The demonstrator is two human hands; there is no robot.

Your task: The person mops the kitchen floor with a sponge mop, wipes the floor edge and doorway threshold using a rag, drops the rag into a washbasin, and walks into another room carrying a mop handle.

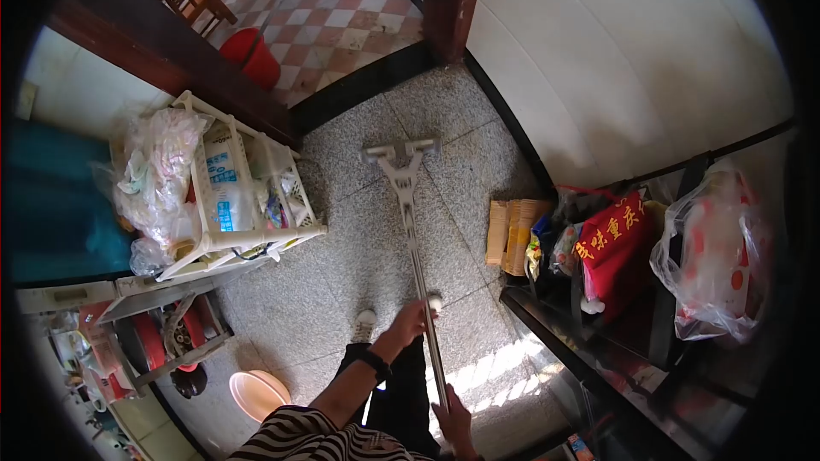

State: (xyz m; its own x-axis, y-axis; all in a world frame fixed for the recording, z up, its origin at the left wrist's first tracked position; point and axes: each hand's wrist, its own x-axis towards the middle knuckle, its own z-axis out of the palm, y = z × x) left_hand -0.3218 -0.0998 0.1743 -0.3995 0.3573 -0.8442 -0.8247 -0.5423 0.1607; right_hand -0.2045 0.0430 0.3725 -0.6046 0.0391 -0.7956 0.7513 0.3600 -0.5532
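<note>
Trouble could come from a wide swing: our silver, Y-headed metal mop (pixel 413 243), stretching toward twelve o'clock, might clip the white latticed plastic rack (pixel 256 237) standing near at ten o'clock. Our left hand (pixel 410 324) and right hand (pixel 454 423) both grip its smooth, straight pole (pixel 435 358). Speckled grey stone tiles (pixel 350 247) lie beneath.

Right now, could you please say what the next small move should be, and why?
Perhaps draw the long silver-coloured mop slightly back: the left hand and right hand both hold its pole, and its head lies before the black doorway threshold, with speckled grey floor behind.
</note>
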